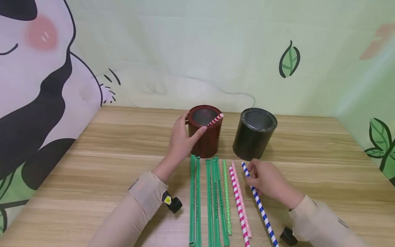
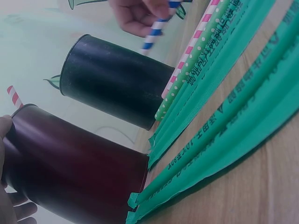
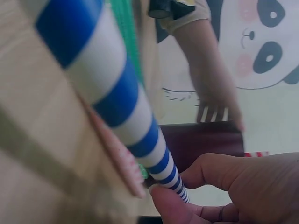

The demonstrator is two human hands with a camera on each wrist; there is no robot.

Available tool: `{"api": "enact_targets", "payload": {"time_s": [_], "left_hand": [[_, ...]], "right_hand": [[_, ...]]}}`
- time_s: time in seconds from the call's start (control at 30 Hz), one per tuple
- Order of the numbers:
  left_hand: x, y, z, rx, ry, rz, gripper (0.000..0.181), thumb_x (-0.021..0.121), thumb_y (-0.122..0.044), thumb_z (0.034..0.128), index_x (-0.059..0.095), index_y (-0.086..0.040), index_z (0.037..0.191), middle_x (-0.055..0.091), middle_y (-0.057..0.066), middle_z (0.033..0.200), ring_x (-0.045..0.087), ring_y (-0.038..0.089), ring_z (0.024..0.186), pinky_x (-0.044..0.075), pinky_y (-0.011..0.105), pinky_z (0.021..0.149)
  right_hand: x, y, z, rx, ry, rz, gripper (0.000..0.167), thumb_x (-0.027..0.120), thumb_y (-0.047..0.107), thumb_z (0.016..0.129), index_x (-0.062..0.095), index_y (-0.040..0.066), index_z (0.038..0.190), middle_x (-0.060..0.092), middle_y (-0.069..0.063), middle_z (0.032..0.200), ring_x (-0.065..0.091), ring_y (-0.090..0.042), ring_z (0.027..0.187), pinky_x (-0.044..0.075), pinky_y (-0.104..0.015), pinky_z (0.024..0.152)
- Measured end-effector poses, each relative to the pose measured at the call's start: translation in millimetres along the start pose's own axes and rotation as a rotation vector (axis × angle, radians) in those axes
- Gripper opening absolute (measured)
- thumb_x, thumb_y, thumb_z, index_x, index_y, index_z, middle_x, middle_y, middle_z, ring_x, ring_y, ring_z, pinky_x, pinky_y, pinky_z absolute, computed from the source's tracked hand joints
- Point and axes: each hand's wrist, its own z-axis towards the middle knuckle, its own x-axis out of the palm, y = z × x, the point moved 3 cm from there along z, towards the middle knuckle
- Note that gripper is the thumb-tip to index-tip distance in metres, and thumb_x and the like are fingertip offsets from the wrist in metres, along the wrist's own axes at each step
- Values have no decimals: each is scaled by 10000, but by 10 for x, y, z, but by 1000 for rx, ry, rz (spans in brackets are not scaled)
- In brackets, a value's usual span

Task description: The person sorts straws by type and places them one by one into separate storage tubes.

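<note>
My left hand holds a dark red can by its left side, thumb at the front of the rim and fingers behind. A red-and-white striped straw sticks out over that can's rim. With thumb and fingers, my right hand pinches a blue-and-white striped straw near its far end; the right wrist view shows this straw large and close. Just beyond that hand stands a black can, upright and untouched, its inside dark.
Left of the blue straw lie a pink-striped straw, a pale pink straw, a green dotted straw and several green-wrapped straws. They rest on a wooden table. A printed wall cloth hangs behind.
</note>
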Motion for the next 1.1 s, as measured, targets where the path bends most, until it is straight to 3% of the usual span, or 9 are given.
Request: {"api": "enact_targets", "payload": {"time_s": [0.3, 0.57, 0.9, 1.1], "left_hand": [[3, 27, -51, -1, 1, 1, 803, 659, -468, 864, 329, -63, 1474, 490, 122, 1393, 484, 269, 1253, 431, 494, 1042], [12, 37, -61, 1, -7, -3, 803, 660, -464, 863, 326, -70, 1477, 491, 117, 1395, 484, 264, 1254, 430, 501, 1039], [-2, 4, -18, 9, -8, 12, 790, 658, -460, 868, 329, -77, 1476, 487, 114, 1400, 483, 264, 1258, 421, 494, 1050], [0, 13, -14, 7, -3, 11, 797, 647, -480, 869, 326, -79, 1478, 486, 113, 1404, 485, 262, 1254, 425, 495, 1045]], "right_hand": [[-251, 153, -64, -52, -8, 74, 202, 632, 92, 854, 537, 20, 1018, 544, -52, 727, 547, -141, 530, 503, -259, 507], [-510, 303, -59, -170, -41, 186, 234, 615, 57, 881, 510, -32, 1071, 551, -104, 805, 554, -172, 619, 549, -251, 537], [-877, 583, 28, -346, -320, 226, 240, 607, 20, 900, 501, -38, 1108, 560, -137, 892, 568, -82, 677, 560, -231, 558], [-1017, 753, 104, -417, -477, 300, 249, 579, 38, 921, 474, -44, 1131, 542, -74, 909, 575, -71, 703, 561, -193, 596]]}}
